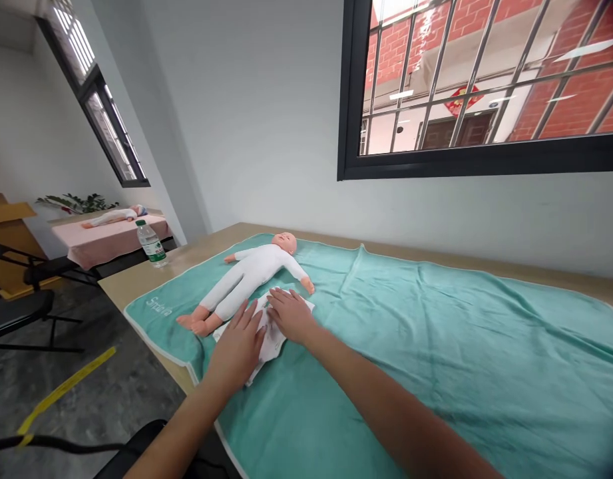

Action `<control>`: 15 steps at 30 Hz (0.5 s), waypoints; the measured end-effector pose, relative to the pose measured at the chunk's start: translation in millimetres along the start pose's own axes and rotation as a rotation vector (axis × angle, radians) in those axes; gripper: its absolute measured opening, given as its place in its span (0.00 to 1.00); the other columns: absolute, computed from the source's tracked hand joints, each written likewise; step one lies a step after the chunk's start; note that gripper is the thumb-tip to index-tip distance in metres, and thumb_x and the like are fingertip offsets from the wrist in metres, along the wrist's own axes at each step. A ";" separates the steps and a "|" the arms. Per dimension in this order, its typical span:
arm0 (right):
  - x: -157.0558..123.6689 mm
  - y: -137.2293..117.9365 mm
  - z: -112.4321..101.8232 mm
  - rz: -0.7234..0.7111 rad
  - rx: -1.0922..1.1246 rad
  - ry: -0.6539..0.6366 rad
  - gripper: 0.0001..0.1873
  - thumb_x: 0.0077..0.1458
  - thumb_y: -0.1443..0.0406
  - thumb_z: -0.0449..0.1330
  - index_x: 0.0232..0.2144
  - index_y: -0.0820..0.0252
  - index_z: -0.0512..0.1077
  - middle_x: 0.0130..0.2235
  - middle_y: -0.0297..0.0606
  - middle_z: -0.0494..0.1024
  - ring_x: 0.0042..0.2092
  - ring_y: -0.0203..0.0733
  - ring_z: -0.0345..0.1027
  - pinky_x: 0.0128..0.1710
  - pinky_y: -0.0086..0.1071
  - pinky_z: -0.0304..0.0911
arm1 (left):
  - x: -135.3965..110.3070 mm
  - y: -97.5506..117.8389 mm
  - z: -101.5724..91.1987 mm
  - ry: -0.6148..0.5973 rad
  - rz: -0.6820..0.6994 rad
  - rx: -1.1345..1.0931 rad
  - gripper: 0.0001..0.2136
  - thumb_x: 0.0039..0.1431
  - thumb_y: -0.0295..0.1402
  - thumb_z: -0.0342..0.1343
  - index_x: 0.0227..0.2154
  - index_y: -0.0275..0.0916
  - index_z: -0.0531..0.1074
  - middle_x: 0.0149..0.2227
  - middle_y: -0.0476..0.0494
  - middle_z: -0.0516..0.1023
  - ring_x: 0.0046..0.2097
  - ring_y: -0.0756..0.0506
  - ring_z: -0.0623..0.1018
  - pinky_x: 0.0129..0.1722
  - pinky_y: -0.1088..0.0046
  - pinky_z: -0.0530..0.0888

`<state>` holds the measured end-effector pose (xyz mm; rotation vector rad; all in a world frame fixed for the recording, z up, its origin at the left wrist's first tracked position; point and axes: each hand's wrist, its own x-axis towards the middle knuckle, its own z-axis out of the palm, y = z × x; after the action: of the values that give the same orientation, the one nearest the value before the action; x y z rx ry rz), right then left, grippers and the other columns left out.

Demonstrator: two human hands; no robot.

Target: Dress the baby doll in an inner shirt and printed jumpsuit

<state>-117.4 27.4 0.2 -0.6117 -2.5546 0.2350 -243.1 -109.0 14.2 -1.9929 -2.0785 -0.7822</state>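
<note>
A baby doll [246, 276] in a white one-piece suit lies on its back on a teal towel [436, 346]. Beside the doll's legs lies a folded white diaper [272, 339]. My left hand [239, 346] rests flat on the diaper's near part with fingers stretched out. My right hand [290, 314] lies flat on its far part, fingers pointing toward the doll. Neither hand grips anything.
The towel covers a wooden table [136, 279] along a grey wall under a barred window. A plastic water bottle [151, 243] stands at the table's far left corner. Behind it, a pink-covered table [111, 234] bears another doll. Black chairs stand at the left.
</note>
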 end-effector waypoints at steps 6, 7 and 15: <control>5.5 27.1 4.2 0.103 0.037 -0.228 0.32 0.66 0.49 0.37 0.67 0.54 0.48 0.70 0.38 0.45 0.69 0.45 0.40 0.64 0.52 0.41 | 9.3 -9.7 35.0 -0.132 -0.024 0.296 0.26 0.66 0.43 0.40 0.63 0.36 0.59 0.66 0.38 0.58 0.67 0.35 0.57 0.62 0.48 0.57; 7.0 29.0 4.8 0.120 0.047 -0.244 0.34 0.65 0.47 0.36 0.67 0.53 0.47 0.70 0.38 0.45 0.69 0.46 0.39 0.64 0.53 0.40 | 7.1 -11.0 37.0 -0.125 -0.029 0.315 0.26 0.67 0.43 0.40 0.63 0.37 0.58 0.66 0.39 0.57 0.67 0.36 0.57 0.63 0.49 0.57; -8.6 23.6 -1.6 0.211 0.041 -0.204 0.39 0.64 0.46 0.35 0.67 0.64 0.47 0.69 0.49 0.46 0.69 0.53 0.38 0.63 0.60 0.36 | -2.2 -5.1 32.0 -0.105 0.025 0.406 0.23 0.65 0.42 0.42 0.61 0.49 0.63 0.67 0.42 0.56 0.66 0.34 0.58 0.59 0.50 0.61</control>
<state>-101.0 44.3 -8.6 -0.8839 -2.6701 0.4418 -240.1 -95.9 -15.3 -1.8599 -2.0574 -0.2265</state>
